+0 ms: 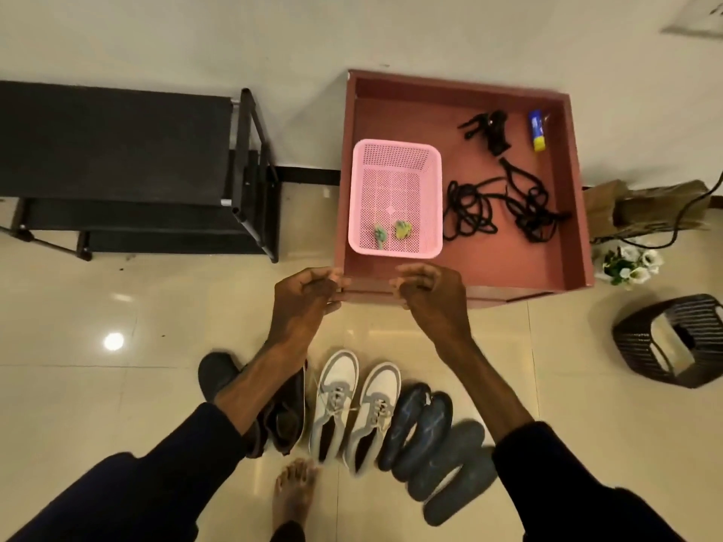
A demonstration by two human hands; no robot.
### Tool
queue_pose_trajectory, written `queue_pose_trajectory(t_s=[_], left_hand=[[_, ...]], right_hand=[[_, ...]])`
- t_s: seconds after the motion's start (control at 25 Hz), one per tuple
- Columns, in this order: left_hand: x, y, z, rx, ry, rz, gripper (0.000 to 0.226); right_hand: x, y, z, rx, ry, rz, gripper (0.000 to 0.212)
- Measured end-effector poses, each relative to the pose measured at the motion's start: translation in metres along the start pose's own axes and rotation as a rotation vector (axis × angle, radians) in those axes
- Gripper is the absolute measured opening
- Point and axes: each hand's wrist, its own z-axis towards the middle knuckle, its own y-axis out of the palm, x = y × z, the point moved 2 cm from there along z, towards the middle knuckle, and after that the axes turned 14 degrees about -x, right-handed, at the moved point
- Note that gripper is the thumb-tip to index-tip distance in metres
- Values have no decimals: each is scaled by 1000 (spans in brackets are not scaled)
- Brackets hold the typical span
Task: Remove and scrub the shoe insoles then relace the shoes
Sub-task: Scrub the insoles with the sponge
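Observation:
A pair of white and grey sneakers (336, 404) stands on the floor tiles below my hands. A thin pale shoelace (317, 385) rises from them toward my left hand (309, 295). Its curled fingers pinch the lace just in front of the red tray table (571, 189). My right hand (426, 291) is level with it, fingers curled and pinching the other part of the lace. Several dark insoles (430, 444) lie right of the sneakers. Black laces (489, 205) lie loose on the tray table. A pink basket (395, 158) there holds two green-yellow scrub pieces (391, 232).
Black shoes (281, 416) sit left of the sneakers, and a bare foot (293, 490) is below them. A black shoe rack (117, 170) stands at the left. On the tray table are a black object (491, 131) and a blue-yellow tube (536, 131). A black basket (673, 342) and flowers (630, 264) are at the right.

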Motion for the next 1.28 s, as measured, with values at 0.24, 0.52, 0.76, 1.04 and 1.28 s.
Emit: queue_pose_trajectory(t_s=[0.24, 0.52, 0.76, 1.04, 1.28], left_hand=[[13, -31, 13, -25, 14, 47, 17], [-44, -66, -11, -43, -97, 35, 22], [-67, -43, -34, -95, -97, 96, 21], [-122, 51, -67, -226, -170, 164, 21], [-286, 124, -94, -300, -407, 245, 18]], right_hand=[[-37, -11, 83, 145, -228, -603, 24], [-6, -3, 132, -8, -89, -1124, 24], [-13, -31, 77, 146, -403, -675, 28], [81, -96, -87, 236, -196, -199, 16], [288, -109, -217, 225, 92, -90, 13]])
